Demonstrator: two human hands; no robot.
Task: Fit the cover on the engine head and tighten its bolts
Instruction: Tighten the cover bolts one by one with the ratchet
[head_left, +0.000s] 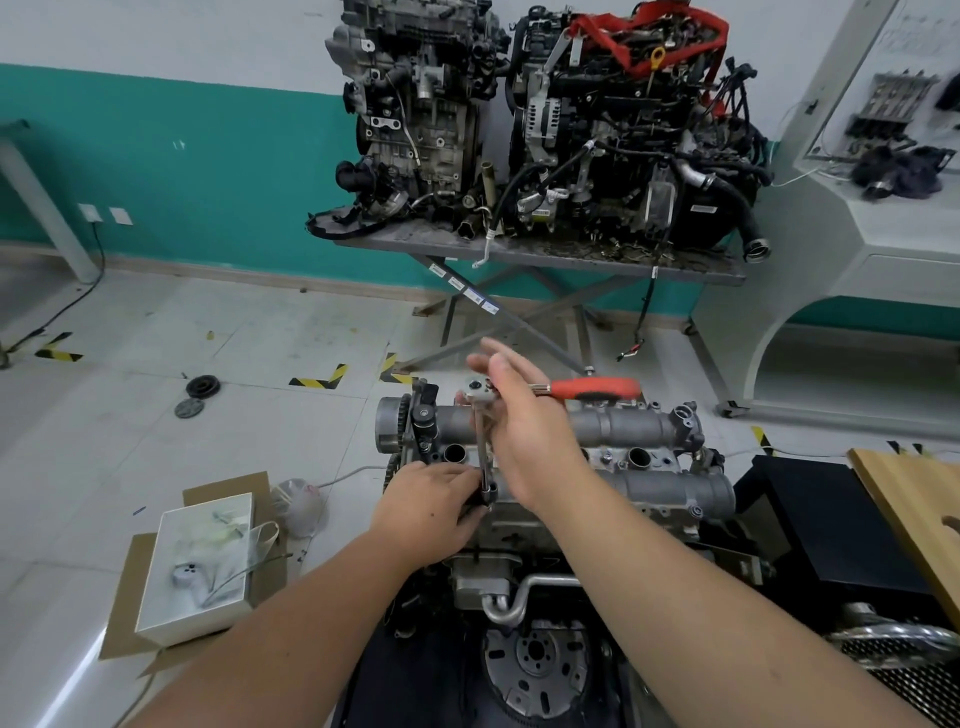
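Cover (613, 447), a grey cast-metal piece with two long rounded camshaft housings, sits on top of the engine head (519, 525) at the centre of the view, just below and in front of the person. Its long axis runs left to right across the view, with the toothed timing sprocket end pointing left.

A ratchet wrench (592, 389) with a red handle stands over the cover's left part. Its long extension bar (484, 457) drops, slightly tilted, to a socket on a bolt at the cover's near edge. The handle points right.

The left hand (431, 514) curls around the lower end of the bar and the socket, steadying them. The right hand (524, 441) is up at the ratchet head with fingers mostly straight and spread; it seems to rest against the head rather than grip it, though motion blur makes this uncertain.

Risks, as a judgement: with the bar tilted and the upper hand loose, the socket could slip off the bolt head and round it, or the wrench could topple. Tightening one bolt fully before the others could seat the cover unevenly.
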